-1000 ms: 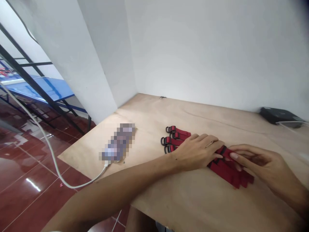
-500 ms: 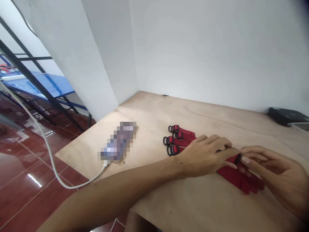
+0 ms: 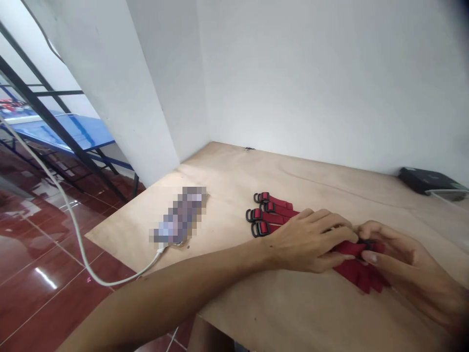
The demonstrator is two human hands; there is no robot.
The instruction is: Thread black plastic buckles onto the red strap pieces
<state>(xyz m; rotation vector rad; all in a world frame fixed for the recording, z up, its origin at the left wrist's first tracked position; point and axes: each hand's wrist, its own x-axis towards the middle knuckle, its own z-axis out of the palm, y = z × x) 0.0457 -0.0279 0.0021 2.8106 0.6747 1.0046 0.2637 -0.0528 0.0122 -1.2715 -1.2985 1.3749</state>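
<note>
Toward four o'clock on the surface [image 3: 234,171], pinching red straps [image 3: 357,276] in the nearly closed right hand [image 3: 406,261]. Clasping them under the loosely closed left hand [image 3: 311,239], with buckles [image 3: 262,228] at its ten o'clock.

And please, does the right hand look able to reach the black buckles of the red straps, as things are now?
Probably not directly: the left hand lies over the red straps, between the right hand and the black buckles, and the right hand itself is occupied with the straps.
</note>
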